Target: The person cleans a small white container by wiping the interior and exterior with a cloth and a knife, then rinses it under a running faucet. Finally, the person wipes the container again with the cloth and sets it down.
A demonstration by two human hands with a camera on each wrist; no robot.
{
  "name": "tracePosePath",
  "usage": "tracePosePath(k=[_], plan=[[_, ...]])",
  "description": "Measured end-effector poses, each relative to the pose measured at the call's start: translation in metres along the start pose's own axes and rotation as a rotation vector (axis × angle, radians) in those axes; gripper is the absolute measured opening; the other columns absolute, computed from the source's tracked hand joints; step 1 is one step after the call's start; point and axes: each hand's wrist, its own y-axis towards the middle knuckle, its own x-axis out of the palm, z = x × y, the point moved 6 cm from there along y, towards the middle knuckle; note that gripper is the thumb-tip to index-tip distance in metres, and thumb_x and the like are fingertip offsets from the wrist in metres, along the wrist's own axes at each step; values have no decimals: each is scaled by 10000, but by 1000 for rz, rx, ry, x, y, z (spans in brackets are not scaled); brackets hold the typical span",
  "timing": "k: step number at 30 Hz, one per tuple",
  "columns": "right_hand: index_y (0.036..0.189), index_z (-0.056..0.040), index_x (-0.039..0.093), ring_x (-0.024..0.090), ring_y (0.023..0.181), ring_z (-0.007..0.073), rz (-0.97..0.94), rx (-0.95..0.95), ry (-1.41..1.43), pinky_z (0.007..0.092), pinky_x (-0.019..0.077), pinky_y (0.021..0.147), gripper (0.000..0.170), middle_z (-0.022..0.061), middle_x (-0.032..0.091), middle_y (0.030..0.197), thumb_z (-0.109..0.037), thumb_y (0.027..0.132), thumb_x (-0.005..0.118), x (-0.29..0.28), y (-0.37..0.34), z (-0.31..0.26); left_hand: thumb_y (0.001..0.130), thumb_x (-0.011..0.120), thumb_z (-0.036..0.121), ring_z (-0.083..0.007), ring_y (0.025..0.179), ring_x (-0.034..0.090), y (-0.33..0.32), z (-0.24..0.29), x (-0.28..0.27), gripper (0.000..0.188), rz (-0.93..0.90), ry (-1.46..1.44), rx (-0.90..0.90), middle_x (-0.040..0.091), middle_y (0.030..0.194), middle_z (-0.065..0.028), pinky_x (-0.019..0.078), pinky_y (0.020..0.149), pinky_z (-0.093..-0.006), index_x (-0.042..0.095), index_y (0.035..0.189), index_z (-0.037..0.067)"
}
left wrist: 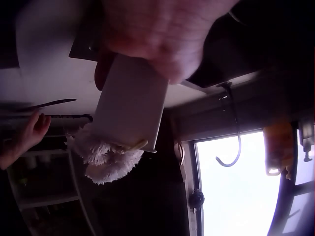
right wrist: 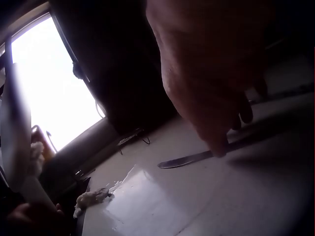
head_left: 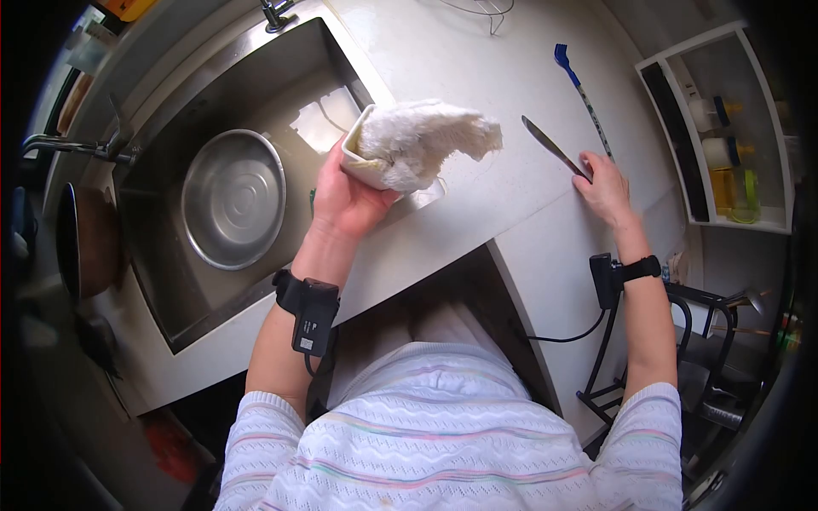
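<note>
While the left grip (head_left: 342,203) is curled round a white box-shaped container (left wrist: 130,101), just left of the upper middle of the head view, the right grip (head_left: 608,189), right of centre, seems to pinch a knife (head_left: 550,143) by its handle end; whether the blade touches the table (head_left: 477,77) I cannot tell. From where I stand, the container looks stiff and probably light enough for one palm; plastic or ceramic is hard to say, so I would treat it as breakable. If its walls are wet they may be slippery, and the flat outer sides near the base seem the best hold. Out of its mouth, toward the frame's middle, spills a shaggy white mass (head_left: 426,140), perhaps cloth; I judge it soft, floppy and liable to slump, so it wants support beneath. The knife looks thin, rigid and smooth, best taken by the handle. At the upper left, the sink (head_left: 153,255) holds a round metal basin (head_left: 234,200), its bottom showing. At the upper right, a white rack (head_left: 690,47) bears jars (head_left: 705,115) and a yellow-green bottle (head_left: 748,196).
</note>
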Motion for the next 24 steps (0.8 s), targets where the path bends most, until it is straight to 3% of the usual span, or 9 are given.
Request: tracePosePath(k=[3, 4, 5, 7, 12, 14, 16, 21, 24], plan=[[998, -68, 573, 567, 890, 294, 1, 45, 46, 395, 458, 744, 244, 112, 592, 933, -172, 777, 572, 19, 1, 9, 930, 265, 367, -273, 933, 567, 3, -12, -6, 433, -168, -161, -225, 525, 1135, -119, 538, 677, -362, 453, 1211, 96], [964, -65, 567, 566, 885, 291, -29, 34, 56, 391, 455, 737, 218, 106, 590, 919, -169, 773, 575, 23, 3, 8, 924, 263, 358, -260, 805, 576, 3, -18, -8, 422, -80, -111, -224, 551, 1057, -128, 531, 558, -309, 465, 1188, 98], [930, -62, 560, 565, 881, 287, -56, 23, 64, 387, 452, 730, 193, 100, 587, 905, -167, 769, 577, 25, 5, 7, 924, 263, 358, -260, 805, 576, 3, -23, -7, 422, -82, -111, -223, 551, 1057, -128, 531, 558, -309, 465, 1188, 98], [921, -54, 556, 566, 873, 292, -44, 6, 40, 385, 454, 732, 189, 108, 588, 892, -156, 763, 583, 21, 1, -3, 930, 290, 372, -265, 760, 569, 5, -25, -6, 504, -138, -127, -168, 464, 999, -258, 560, 596, -310, 362, 1243, -16], [898, -27, 543, 568, 834, 315, 14, 7, 159, 394, 460, 742, 185, 133, 586, 862, -108, 739, 590, 12, -8, -1, 929, 282, 374, -273, 764, 581, 2, -17, -4, 499, -145, -135, -165, 487, 985, -252, 560, 568, -313, 377, 1239, -5], [901, -12, 538, 569, 841, 339, -130, 95, 114, 406, 461, 754, 191, 153, 591, 880, -73, 725, 581, 21, -9, 10, 930, 274, 369, -276, 767, 585, 0, -13, -3, 493, -140, -124, -156, 501, 987, -253, 560, 563, -314, 383, 1238, -1], [912, -9, 540, 572, 844, 347, -115, 100, 28, 412, 461, 752, 194, 161, 596, 888, -68, 729, 571, 19, -12, 6, 933, 244, 454, -252, 764, 608, -3, -12, -3, 478, -2, -26, -135, 580, 1022, -91, 552, 537, -299, 483, 1170, 115], [904, 1, 548, 564, 755, 345, 54, 6, -92, 387, 453, 712, 175, 189, 605, 832, -81, 750, 543, 27, -12, 11, 935, 238, 457, -239, 839, 603, -7, -6, -8, 476, -23, -25, -92, 573, 1044, -80, 558, 593, -324, 477, 1176, 123], [925, -4, 574, 559, 648, 255, 121, -94, 154, 346, 438, 612, 149, 127, 580, 706, -87, 828, 498, 16, -19, 0, 936, 251, 443, -236, 868, 598, -10, -1, -10, 460, 17, -18, -45, 566, 1064, -75, 548, 605, -326, 472, 1183, 124]])
